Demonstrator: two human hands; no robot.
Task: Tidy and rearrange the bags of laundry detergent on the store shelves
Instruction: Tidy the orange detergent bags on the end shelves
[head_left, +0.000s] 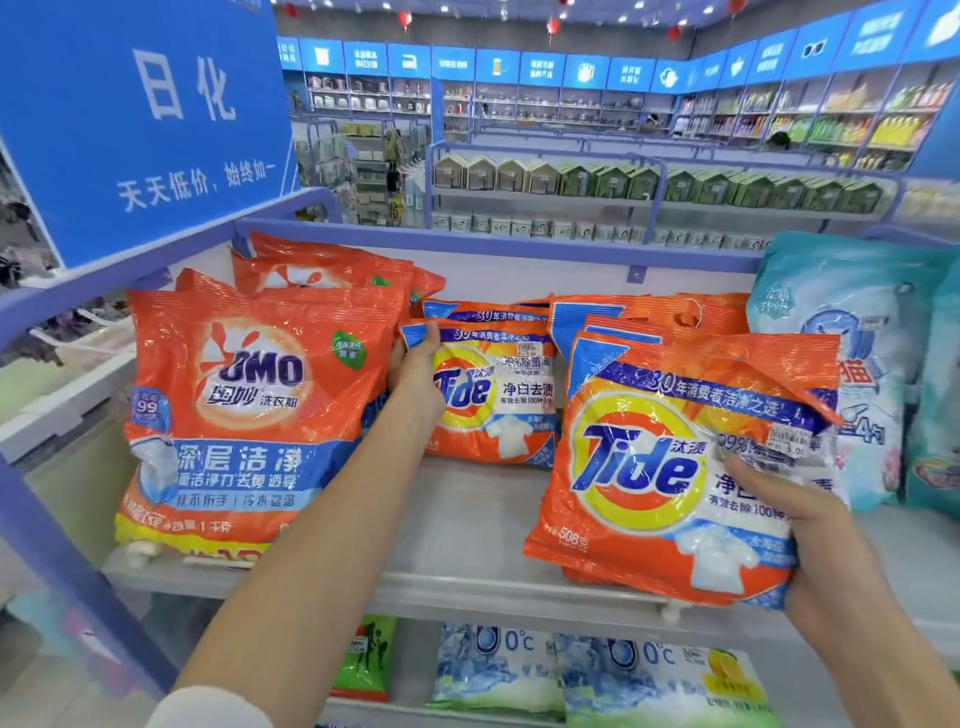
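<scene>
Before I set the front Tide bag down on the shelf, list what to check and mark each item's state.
1. Right hand grips the front Tide bag at its right edge: ok.
2. Left hand holds the rear Tide bag by its top left corner: ok.
3. Bare shelf shows between the OMO bag and the front Tide bag: ok.
4. Front Tide bag upright: not ok, it is tilted.
5. Front Tide bag's base resting on the shelf: cannot tell.
6. Pale blue bag apart from the front Tide bag: cannot tell, they overlap in view.

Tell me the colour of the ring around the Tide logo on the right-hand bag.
Yellow ring on an orange bag, clearest in the head view.
</scene>
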